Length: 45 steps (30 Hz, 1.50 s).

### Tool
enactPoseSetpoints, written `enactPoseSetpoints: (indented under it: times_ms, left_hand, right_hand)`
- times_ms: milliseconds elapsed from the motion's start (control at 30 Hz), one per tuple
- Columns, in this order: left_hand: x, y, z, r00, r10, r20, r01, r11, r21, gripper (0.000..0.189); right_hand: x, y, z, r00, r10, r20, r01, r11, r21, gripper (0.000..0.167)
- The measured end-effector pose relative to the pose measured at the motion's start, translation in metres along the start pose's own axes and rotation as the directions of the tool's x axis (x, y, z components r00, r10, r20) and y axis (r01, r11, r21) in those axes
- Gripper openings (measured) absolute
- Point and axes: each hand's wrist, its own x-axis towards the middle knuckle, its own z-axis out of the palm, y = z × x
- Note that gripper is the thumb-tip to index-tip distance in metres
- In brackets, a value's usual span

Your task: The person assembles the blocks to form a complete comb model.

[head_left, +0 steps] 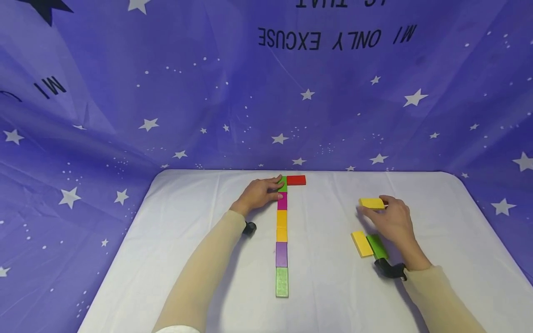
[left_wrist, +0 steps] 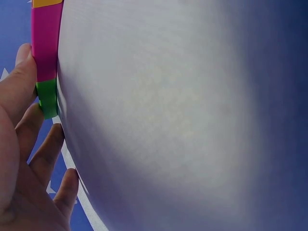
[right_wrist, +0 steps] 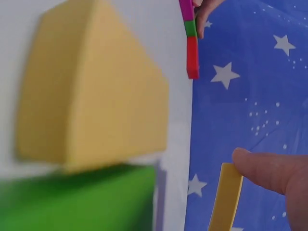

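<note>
My left hand point(head_left: 260, 192) is at the far end of a line of flat blocks. Its fingertips touch the green block point(head_left: 283, 184), and its thumb lies against the magenta block point(left_wrist: 45, 43). A red block point(head_left: 296, 180) sits crosswise at that end, beside the green one. Over on the right, my right hand point(head_left: 393, 219) pinches a yellow block point(head_left: 372, 203) between thumb and fingers. Closer to me than that hand, another yellow block point(head_left: 362, 244) and a darker green block point(head_left: 377, 246) lie side by side on the table.
The line runs toward me through orange blocks point(head_left: 281, 226), a purple block point(head_left: 281, 254) and a light green block point(head_left: 281, 282). A white cloth covers the table point(head_left: 187, 199). Behind its far edge hangs a purple-blue curtain point(head_left: 233, 92) with white stars.
</note>
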Motion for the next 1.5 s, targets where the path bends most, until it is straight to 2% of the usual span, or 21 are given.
enactPoseSetpoints:
  times_ms: [233,500,867,1100,1500]
  left_hand:
    - [0.001,0.000,-0.002,1.000,-0.007,-0.004,0.007,1.000,0.012,0.053]
    - [-0.002,0.001,0.000,1.000,-0.007,0.008,0.007,1.000,0.017,0.053]
    - [-0.005,0.002,0.000,1.000,0.004,-0.005,-0.004,1.000,0.012,0.053]
    - [-0.006,0.003,0.005,1.000,0.019,0.007,-0.019,1.000,0.022,0.053]
    - [-0.004,0.002,0.002,0.999,0.047,-0.025,-0.046,0.998,0.039,0.052]
  right_hand:
    - [0.006,-0.021,0.008,0.998,-0.065,-0.010,0.065,0.997,0.031,0.087]
    - [0.010,-0.041,0.024,0.998,-0.065,0.027,0.064,0.997,0.038,0.086]
    - [0.014,-0.066,0.053,0.992,-0.123,0.018,0.122,0.992,0.038,0.080]
    - [0.010,-0.081,0.072,0.991,-0.131,0.025,0.130,0.991,0.025,0.078]
    - [0.017,-0.108,0.095,0.988,-0.154,0.002,0.154,0.988,0.029,0.075]
